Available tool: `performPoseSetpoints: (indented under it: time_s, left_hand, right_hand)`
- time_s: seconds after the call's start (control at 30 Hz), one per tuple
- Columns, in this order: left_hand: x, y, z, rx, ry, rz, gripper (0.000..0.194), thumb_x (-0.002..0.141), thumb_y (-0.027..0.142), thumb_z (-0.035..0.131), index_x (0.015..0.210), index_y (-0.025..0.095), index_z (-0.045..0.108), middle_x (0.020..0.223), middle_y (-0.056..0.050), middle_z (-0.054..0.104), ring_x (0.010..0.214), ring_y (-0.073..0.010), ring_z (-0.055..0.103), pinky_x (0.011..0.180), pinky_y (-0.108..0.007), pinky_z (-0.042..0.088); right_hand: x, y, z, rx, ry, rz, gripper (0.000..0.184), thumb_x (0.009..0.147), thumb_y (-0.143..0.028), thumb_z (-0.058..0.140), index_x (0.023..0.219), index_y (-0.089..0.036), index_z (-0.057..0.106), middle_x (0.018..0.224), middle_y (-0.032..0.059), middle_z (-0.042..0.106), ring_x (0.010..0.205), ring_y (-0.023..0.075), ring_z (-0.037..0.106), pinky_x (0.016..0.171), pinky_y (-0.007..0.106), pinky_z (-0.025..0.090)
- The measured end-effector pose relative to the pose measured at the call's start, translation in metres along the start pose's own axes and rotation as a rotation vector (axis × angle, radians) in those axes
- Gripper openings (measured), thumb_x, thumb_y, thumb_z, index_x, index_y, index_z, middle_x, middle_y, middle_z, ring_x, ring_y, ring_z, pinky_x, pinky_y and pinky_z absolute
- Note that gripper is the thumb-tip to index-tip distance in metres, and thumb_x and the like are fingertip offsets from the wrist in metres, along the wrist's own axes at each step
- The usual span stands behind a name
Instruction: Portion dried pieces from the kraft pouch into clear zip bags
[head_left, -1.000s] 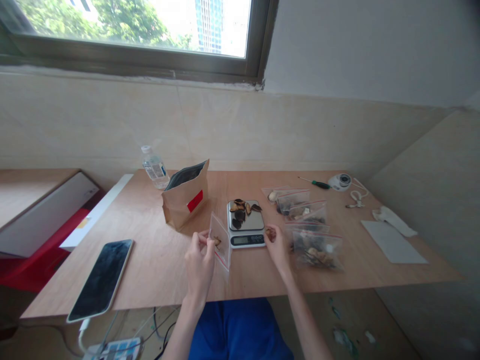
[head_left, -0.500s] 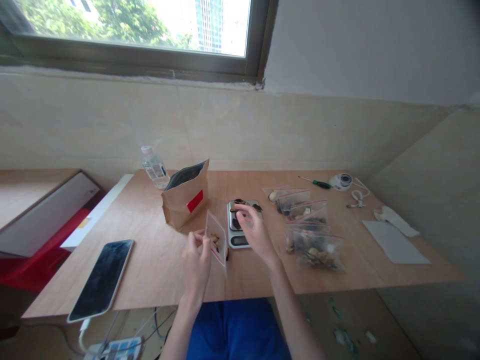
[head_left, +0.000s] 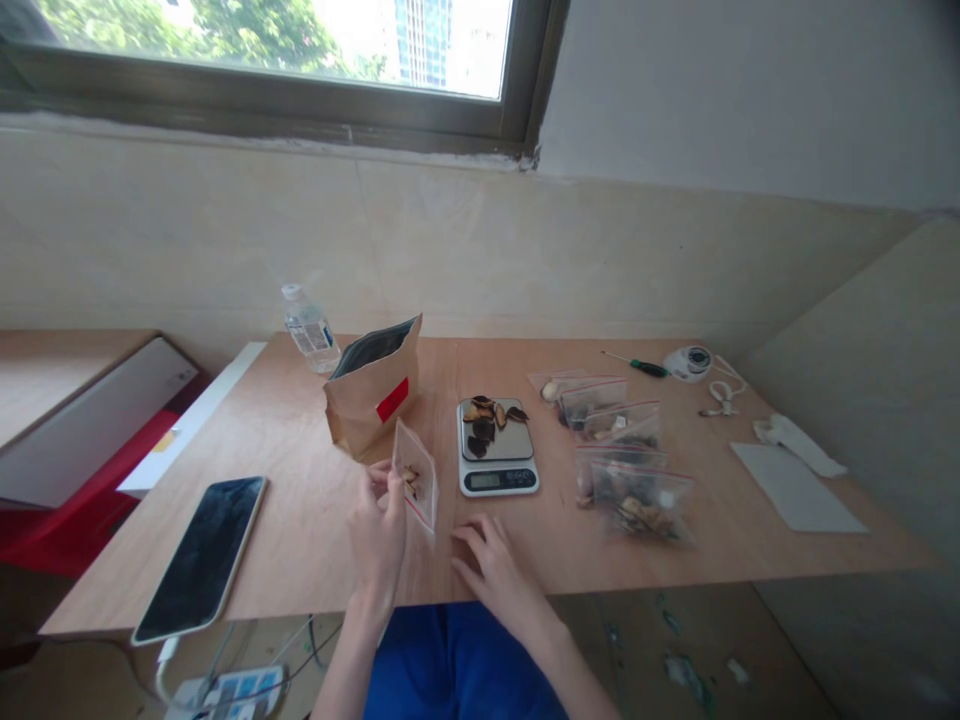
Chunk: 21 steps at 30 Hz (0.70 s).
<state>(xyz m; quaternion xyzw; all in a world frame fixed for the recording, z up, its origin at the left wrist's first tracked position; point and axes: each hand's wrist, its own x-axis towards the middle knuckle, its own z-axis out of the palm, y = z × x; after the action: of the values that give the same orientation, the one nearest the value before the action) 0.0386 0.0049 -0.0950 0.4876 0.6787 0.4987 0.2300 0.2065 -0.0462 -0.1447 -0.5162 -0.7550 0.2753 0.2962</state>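
Note:
My left hand (head_left: pixel 379 535) pinches a small clear zip bag (head_left: pixel 420 485) with a few dried brownish pieces inside. Close to the table's front edge, my right hand (head_left: pixel 495 570) is low over the wood, thumb and fingers apart, with nothing visible in it; what lies under its fingertips is hidden. Beyond it stands a kitchen scale (head_left: pixel 498 480), its display lit but too small to read. Several dried slices, like dried mushroom (head_left: pixel 484 430), some dark and some tan, lie on its plate.
Several filled zip bags (head_left: pixel 637 505) lie right of the scale. An open brown paper pouch (head_left: pixel 371 400) stands left, near a water bottle (head_left: pixel 311 330). A phone (head_left: pixel 202 555) is at the front left. Rightward are a screwdriver (head_left: pixel 646 368), a white camera (head_left: pixel 686 363) and white paper (head_left: pixel 799 490).
My right hand has drawn back from above the scale to the table in front of it, uncovering the slices and display. My left hand has shifted slightly left with the bag.

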Motion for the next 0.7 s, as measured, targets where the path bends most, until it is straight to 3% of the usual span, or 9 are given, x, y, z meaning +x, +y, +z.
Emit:
performPoseSetpoints:
  time_s: [0.13,0.3,0.47,0.57,0.63,0.7]
  left_hand:
    - [-0.006,-0.001,0.003,0.013,-0.037,0.026,0.023,0.087,0.041,0.044,0.076,0.022,0.048,0.097,-0.008,0.066,0.083,-0.0215,0.064,0.069,-0.032,0.049]
    - [-0.013,0.003,0.008,0.021,-0.058,0.057,0.023,0.088,0.040,0.044,0.075,0.021,0.048,0.096,-0.009,0.065,0.086,-0.0218,0.064,0.072,-0.034,0.049]
    - [-0.013,0.007,0.006,-0.043,-0.035,0.050,0.023,0.088,0.039,0.042,0.078,0.020,0.049,0.101,-0.011,0.064,0.077,-0.0192,0.064,0.064,-0.031,0.051]
    - [-0.010,0.004,0.000,-0.070,-0.012,-0.004,0.024,0.087,0.041,0.042,0.076,0.020,0.047,0.104,-0.011,0.064,0.071,-0.0179,0.064,0.059,-0.029,0.051]
    - [-0.009,0.002,-0.002,-0.074,-0.024,-0.034,0.026,0.087,0.044,0.042,0.075,0.020,0.046,0.105,-0.011,0.063,0.071,-0.0177,0.064,0.059,-0.029,0.051]
    - [-0.008,0.000,-0.001,-0.081,-0.037,-0.049,0.028,0.087,0.045,0.042,0.075,0.020,0.046,0.105,-0.010,0.063,0.073,-0.0180,0.065,0.060,-0.030,0.051]
  right_hand:
    - [0.014,0.002,-0.004,0.121,0.096,0.012,0.022,0.088,-0.013,0.045,0.096,-0.023,0.064,0.090,0.0049,0.058,0.087,0.0190,0.061,0.080,0.034,0.052]
    - [0.065,-0.039,-0.037,0.405,0.373,0.086,0.017,0.087,-0.024,0.051,0.099,-0.021,0.064,0.095,0.0057,0.063,0.083,0.0156,0.063,0.073,0.026,0.053]
    - [0.087,-0.072,-0.042,0.463,0.246,-0.011,0.027,0.089,-0.029,0.049,0.112,-0.022,0.061,0.108,0.0066,0.065,0.091,0.0160,0.064,0.081,0.029,0.053]
    - [0.091,-0.060,-0.041,0.281,0.375,-0.072,0.029,0.093,-0.025,0.041,0.114,-0.024,0.061,0.113,0.0061,0.064,0.108,0.0181,0.057,0.096,0.036,0.045]
    - [0.098,-0.038,-0.040,0.120,0.473,-0.056,0.030,0.092,-0.024,0.040,0.114,-0.022,0.060,0.117,0.0085,0.061,0.116,0.0207,0.051,0.101,0.041,0.039]
    - [0.108,-0.011,-0.036,-0.056,0.491,0.016,0.035,0.089,-0.028,0.046,0.121,-0.018,0.056,0.127,0.0135,0.053,0.122,0.0255,0.044,0.102,0.046,0.036]
